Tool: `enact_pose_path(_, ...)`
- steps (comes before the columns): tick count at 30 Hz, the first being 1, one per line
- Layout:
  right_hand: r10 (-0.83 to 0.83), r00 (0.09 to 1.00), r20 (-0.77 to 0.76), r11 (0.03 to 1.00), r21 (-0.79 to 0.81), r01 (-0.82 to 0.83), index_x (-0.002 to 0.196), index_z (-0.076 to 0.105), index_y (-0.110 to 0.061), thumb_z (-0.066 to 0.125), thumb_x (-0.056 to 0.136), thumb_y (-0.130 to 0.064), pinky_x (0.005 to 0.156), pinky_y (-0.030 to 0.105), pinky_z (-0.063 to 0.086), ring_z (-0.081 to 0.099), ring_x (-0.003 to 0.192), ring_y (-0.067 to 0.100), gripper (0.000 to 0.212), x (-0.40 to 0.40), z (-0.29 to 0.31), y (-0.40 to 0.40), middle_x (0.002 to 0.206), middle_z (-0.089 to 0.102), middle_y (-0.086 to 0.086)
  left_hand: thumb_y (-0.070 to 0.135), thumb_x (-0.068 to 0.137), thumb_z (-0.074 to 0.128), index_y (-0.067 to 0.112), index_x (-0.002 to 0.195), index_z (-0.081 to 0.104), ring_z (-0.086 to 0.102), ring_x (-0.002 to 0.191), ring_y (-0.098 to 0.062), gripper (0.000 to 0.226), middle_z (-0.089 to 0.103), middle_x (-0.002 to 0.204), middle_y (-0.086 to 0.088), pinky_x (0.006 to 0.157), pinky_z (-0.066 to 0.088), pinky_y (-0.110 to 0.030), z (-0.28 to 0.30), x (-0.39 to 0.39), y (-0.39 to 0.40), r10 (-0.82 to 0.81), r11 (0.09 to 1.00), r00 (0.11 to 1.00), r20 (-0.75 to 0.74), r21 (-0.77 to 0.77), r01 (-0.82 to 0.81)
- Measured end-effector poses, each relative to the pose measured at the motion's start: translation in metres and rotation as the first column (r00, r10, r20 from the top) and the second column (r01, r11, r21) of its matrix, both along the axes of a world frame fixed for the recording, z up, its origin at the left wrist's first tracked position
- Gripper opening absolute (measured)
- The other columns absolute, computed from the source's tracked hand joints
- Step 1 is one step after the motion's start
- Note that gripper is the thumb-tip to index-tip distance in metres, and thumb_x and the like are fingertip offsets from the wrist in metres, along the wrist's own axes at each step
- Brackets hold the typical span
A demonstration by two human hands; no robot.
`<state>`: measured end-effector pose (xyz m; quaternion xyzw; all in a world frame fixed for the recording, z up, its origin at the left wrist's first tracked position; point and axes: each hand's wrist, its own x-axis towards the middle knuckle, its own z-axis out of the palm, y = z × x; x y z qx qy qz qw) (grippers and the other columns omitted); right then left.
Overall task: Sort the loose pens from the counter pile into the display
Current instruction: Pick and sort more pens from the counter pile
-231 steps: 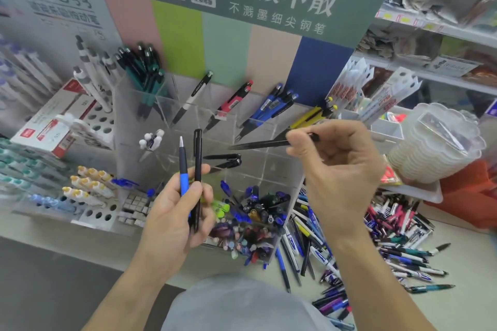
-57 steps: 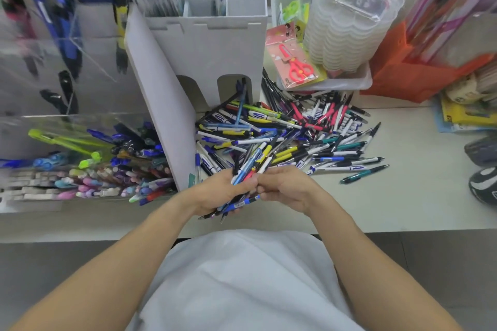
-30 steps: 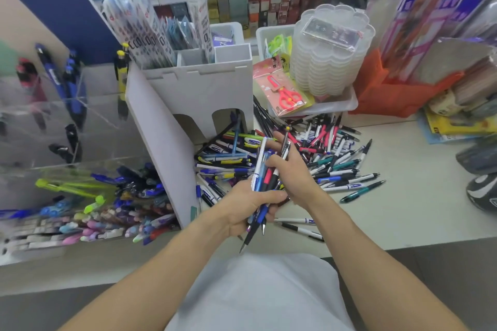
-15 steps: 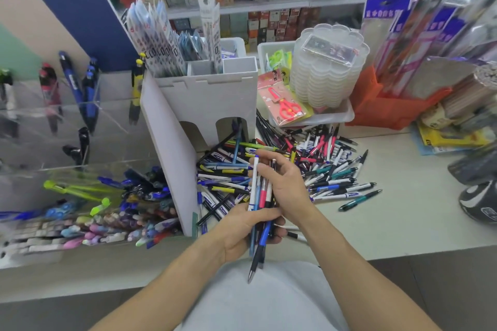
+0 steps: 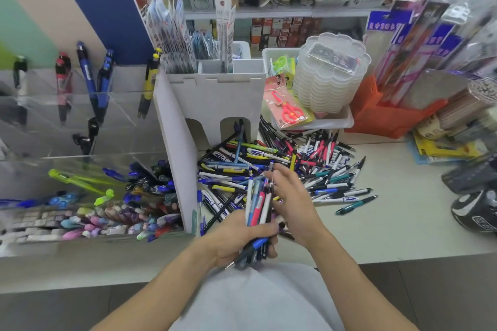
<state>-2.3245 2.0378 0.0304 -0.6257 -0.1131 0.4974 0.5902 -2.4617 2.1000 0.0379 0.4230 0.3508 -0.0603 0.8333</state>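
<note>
My left hand (image 5: 236, 239) grips a bundle of pens (image 5: 258, 207), white, blue, red and black, held upright above the counter's front edge. My right hand (image 5: 293, 201) touches the right side of the bundle, fingers on the pens' upper ends. Behind both hands lies the loose pile of pens (image 5: 301, 166) on the counter. The clear acrylic display (image 5: 80, 126) stands at the left. Its upper compartments hold a few blue, red, black and yellow pens, and its front bin is full of mixed pens.
A white castle-shaped holder (image 5: 215, 97) with packaged refills stands between display and pile. A stack of clear plastic boxes (image 5: 330, 75), a packet of red scissors (image 5: 289, 110), an orange bin (image 5: 387, 115) and black tape rolls (image 5: 476, 209) crowd the right. Bare counter (image 5: 390, 226) lies front right.
Both hands gathered pens from the pile into a bundle in my left hand. The bundle now stands more upright, and my right hand has shifted along its side.
</note>
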Motion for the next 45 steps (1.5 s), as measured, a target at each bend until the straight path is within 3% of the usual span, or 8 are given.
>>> enact_pose_path(2, -0.105, 0.994, -0.003, 0.994, -0.017, 0.105, 0.122, 0.06, -0.018, 0.064, 0.096, -0.036, 0.08, 0.037, 0.057, 0.069, 0.094, 0.017, 0.032, 0.008, 0.007, -0.006, 0.112, 0.068, 0.006, 0.005, 0.093, 0.064, -0.002, 0.096, 0.06, 0.061, 0.062, -0.027, 0.009, 0.062, 0.073, -0.017, 0.073, 0.059, -0.046, 0.001, 0.004, 0.001, 0.171, 0.985, 0.985, 0.008, -0.004, -0.171)
enact_pose_path(6, 0.254, 0.957, 0.137, 0.966, -0.089, -0.244, 0.119, 0.062, -0.015, 0.08, 0.081, -0.036, 0.06, 0.027, 0.05, 0.06, 0.065, 0.015, 0.046, 0.007, 0.015, -0.025, 0.083, 0.066, 0.01, 0.025, 0.093, 0.067, -0.002, 0.1, 0.063, 0.066, 0.069, -0.033, 0.028, 0.068, 0.077, -0.021, 0.062, 0.055, -0.039, 0.004, 0.003, 0.011, 0.238, 0.957, 0.971, -0.017, 0.175, -0.232)
enact_pose_path(14, 0.34, 0.939, 0.041, 0.94, -0.005, -0.341, 0.124, 0.063, -0.009, 0.08, 0.082, -0.001, 0.069, 0.029, 0.055, 0.064, 0.074, 0.019, 0.046, 0.008, 0.017, -0.02, 0.089, 0.065, 0.005, 0.024, 0.102, 0.054, 0.008, 0.119, 0.068, 0.067, 0.095, -0.039, 0.028, 0.072, 0.105, -0.023, 0.087, 0.051, -0.061, 0.009, -0.006, 0.004, 0.219, 0.974, 0.975, 0.027, 0.057, -0.221)
enact_pose_path(20, 0.255, 0.966, -0.034, 0.967, -0.014, -0.255, 0.133, 0.055, -0.014, 0.068, 0.086, 0.013, 0.077, 0.046, 0.058, 0.069, 0.08, 0.028, 0.056, 0.011, 0.026, -0.011, 0.091, 0.063, 0.012, 0.019, 0.1, 0.053, 0.0, 0.128, 0.058, 0.07, 0.097, -0.039, 0.035, 0.066, 0.119, -0.032, 0.084, 0.058, -0.055, 0.016, -0.021, 0.01, 0.234, 0.963, 0.969, 0.081, -0.154, -0.22)
enact_pose_path(28, 0.247, 0.968, 0.034, 0.968, 0.03, -0.248, 0.113, 0.063, -0.002, 0.062, 0.097, -0.005, 0.053, 0.032, 0.055, 0.074, 0.08, 0.025, 0.016, 0.009, 0.051, -0.001, 0.094, 0.062, 0.013, 0.004, 0.091, 0.063, 0.003, 0.128, 0.058, 0.069, 0.085, -0.039, 0.037, 0.068, 0.107, -0.028, 0.076, 0.06, -0.054, 0.026, -0.034, 0.013, 0.258, 0.957, 0.96, 0.105, -0.167, -0.239)
enact_pose_path(35, 0.37, 0.907, 0.202, 0.923, 0.026, -0.383, 0.108, 0.058, -0.01, 0.082, 0.075, -0.027, 0.058, 0.04, 0.057, 0.063, 0.06, 0.025, 0.044, 0.003, 0.05, 0.007, 0.088, 0.07, -0.004, 0.012, 0.089, 0.062, 0.003, 0.114, 0.066, 0.067, 0.082, -0.043, 0.027, 0.065, 0.101, -0.03, 0.075, 0.057, -0.053, 0.037, -0.037, 0.015, 0.128, 0.97, 0.978, 0.167, -0.226, -0.088)
enact_pose_path(40, 0.325, 0.906, 0.271, 0.936, 0.041, -0.349, 0.13, 0.054, -0.042, 0.09, 0.072, -0.03, 0.069, 0.048, 0.06, 0.058, 0.073, 0.028, 0.069, -0.003, 0.045, 0.011, 0.103, 0.064, 0.022, 0.028, 0.095, 0.062, -0.003, 0.113, 0.061, 0.07, 0.076, -0.038, 0.036, 0.067, 0.093, -0.026, 0.071, 0.061, -0.047, 0.043, -0.041, 0.013, 0.19, 0.969, 0.974, 0.122, -0.179, -0.167)
enact_pose_path(45, 0.441, 0.809, 0.39, 0.877, 0.006, -0.481, 0.114, 0.066, -0.027, 0.083, 0.083, -0.018, 0.079, 0.053, 0.06, 0.066, 0.086, 0.038, 0.036, -0.013, 0.062, 0.014, 0.103, 0.074, -0.003, 0.013, 0.091, 0.06, -0.003, 0.123, 0.057, 0.071, 0.087, -0.039, 0.036, 0.07, 0.098, -0.026, 0.081, 0.06, -0.048, 0.048, -0.057, 0.011, 0.25, 0.964, 0.962, 0.109, -0.116, -0.238)
